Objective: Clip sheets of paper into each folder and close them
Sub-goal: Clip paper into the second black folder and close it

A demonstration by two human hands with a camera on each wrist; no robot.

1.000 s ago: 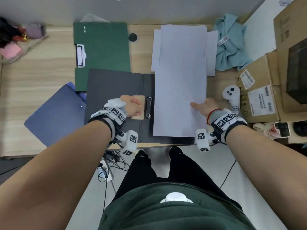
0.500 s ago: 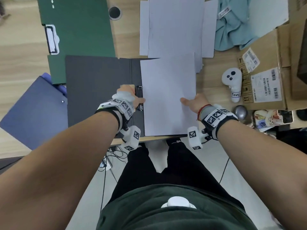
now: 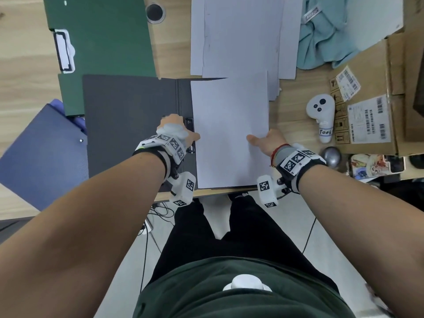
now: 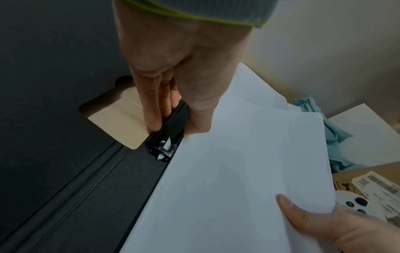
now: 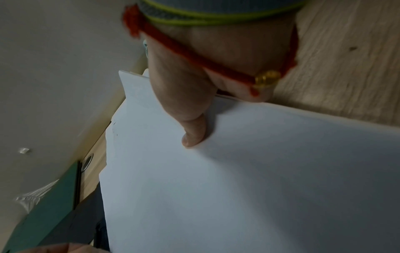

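A white sheet of paper lies on the right half of the open grey folder, its left edge at the black clip. The left hand pinches that clip — fingers pressed together on one side, thumb on the other. The right hand pinches the sheet's right edge, thumb on top.

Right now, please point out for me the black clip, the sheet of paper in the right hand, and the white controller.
black clip (image 4: 167,145): left wrist view, its shiny lower end.
sheet of paper (image 3: 229,134): head view, middle of the sheet.
white controller (image 3: 320,109): head view, its round top.
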